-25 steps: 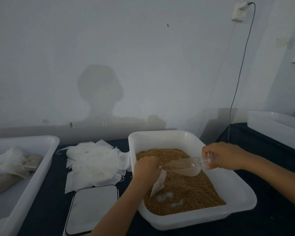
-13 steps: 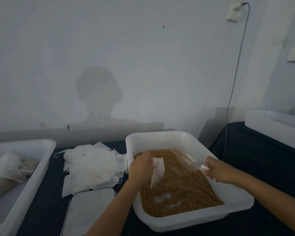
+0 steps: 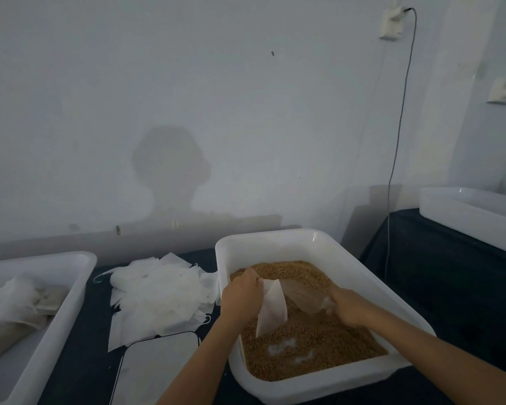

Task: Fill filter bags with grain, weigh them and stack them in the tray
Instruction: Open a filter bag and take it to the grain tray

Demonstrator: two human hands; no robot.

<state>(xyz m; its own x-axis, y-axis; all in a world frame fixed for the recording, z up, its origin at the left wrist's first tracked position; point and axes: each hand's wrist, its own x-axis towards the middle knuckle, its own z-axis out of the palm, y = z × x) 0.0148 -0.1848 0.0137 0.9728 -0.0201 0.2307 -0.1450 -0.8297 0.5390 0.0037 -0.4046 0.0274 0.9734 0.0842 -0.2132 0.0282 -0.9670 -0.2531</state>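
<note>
Scoop (image 3: 303, 298) now tipped beside bag (image 3: 272, 309); right hand (image 3: 349, 309) grips scoop, left hand (image 3: 241, 299) pinches bag.

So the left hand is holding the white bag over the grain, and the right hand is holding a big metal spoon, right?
Not quite. The left hand does hold the white bag over the grain, but the right hand holds a clear plastic scoop, not a metal spoon. The head view shows it.

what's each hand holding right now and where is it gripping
Left hand pinches the filter bag at its top edge; right hand grips the clear scoop by its handle.
</note>
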